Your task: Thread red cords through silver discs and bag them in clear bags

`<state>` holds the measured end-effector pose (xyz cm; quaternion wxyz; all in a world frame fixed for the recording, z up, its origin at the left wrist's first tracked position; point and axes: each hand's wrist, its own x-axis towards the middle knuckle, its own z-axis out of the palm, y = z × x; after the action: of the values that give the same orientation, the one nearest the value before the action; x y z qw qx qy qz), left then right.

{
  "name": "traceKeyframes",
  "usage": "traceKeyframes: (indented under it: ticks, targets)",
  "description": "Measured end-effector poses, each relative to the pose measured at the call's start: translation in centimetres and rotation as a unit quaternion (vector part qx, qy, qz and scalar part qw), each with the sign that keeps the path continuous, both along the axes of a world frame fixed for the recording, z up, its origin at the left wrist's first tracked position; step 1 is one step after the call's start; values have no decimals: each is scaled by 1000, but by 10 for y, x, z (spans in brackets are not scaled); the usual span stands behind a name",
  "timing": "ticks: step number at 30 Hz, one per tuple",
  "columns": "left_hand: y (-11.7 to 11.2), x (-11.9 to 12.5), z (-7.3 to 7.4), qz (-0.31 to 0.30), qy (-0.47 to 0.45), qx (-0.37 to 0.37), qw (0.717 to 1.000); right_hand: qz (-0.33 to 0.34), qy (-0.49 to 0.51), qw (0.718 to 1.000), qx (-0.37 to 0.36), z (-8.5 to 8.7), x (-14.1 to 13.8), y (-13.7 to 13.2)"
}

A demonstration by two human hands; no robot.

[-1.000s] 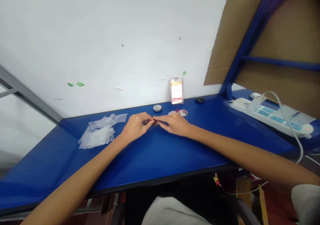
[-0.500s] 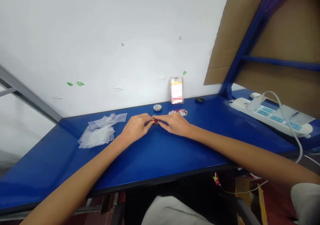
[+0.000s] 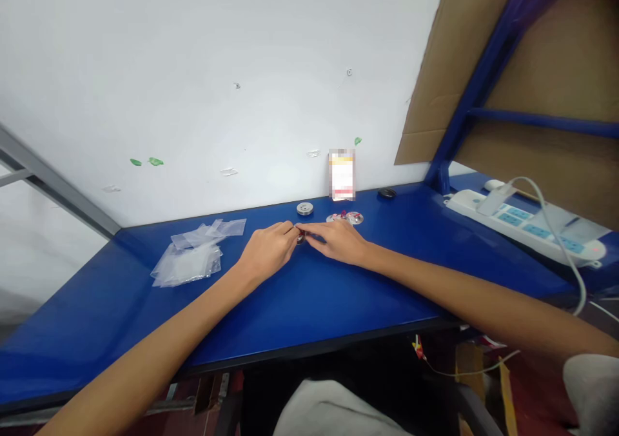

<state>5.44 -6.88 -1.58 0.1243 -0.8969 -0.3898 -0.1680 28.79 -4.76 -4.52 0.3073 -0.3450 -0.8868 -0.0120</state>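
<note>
Both bare hands meet over the middle of the blue worktop [image 3: 290, 320], with a small round piece [image 3: 301, 238] between their fingertips. The piece is mostly covered by the fingers, showing only a dark, shiny bit of its edge, close to the worktop; whether it touches the surface is unclear. The right hand [image 3: 337, 240] pinches it from the right, with the forefinger reaching over the far side and the thumb on the near side. The left hand [image 3: 269, 250] has its fingers bunched together against the piece's left side; their tips are hidden, so I cannot tell whether they grip anything.

Just beyond the hands lies a round silver disc [image 3: 304, 209], flat on the worktop. To its right, partly behind the right hand, are more silver discs with red wires [image 3: 355, 218]. A white box [image 3: 342, 177], its front blurred, stands upright by the wall [image 3: 203, 94], and a black oval object [image 3: 386, 193] lies to its right. Left of the left hand, clear plastic bags [image 3: 191, 262] overlap in a loose pile. Well to the right is a white power strip [image 3: 527, 227] with blue sockets and a plugged-in adapter.
</note>
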Motion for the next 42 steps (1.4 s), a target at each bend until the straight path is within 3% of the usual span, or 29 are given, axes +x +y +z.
traceKeyframes:
  ticks: [6,12,14,18,20,22,25,29,31,37,42]
  targets:
    - [3,0,-3,12,-41,5,999,27,82,995,-43,-1,-1,1]
    - [6,3,-3,2,-191,-56,980,94,182,972,-114,-2,-2,2]
    - [10,2,-2,1,-276,-138,951,102,222,961,-129,1,-3,2]
    - [17,0,2,-38,-405,-359,840,110,269,949,-125,14,-3,-1]
    - [18,-1,2,-64,-426,-401,808,118,271,949,-109,20,-3,-2]
    - [18,-1,2,-77,-430,-418,797,116,262,953,-100,22,-2,-2]
    - [18,-3,2,-75,-402,-414,813,105,197,972,-74,23,4,4]
    - [21,-7,6,-12,-352,-247,903,90,89,991,-47,26,13,12]
    - [20,-7,9,-7,-329,-187,926,91,76,991,-69,28,16,13]
    - [10,4,8,-70,-268,-201,939,112,93,981,-128,28,10,6]
    - [9,5,7,-69,-273,-205,937,118,83,983,-113,25,4,0]
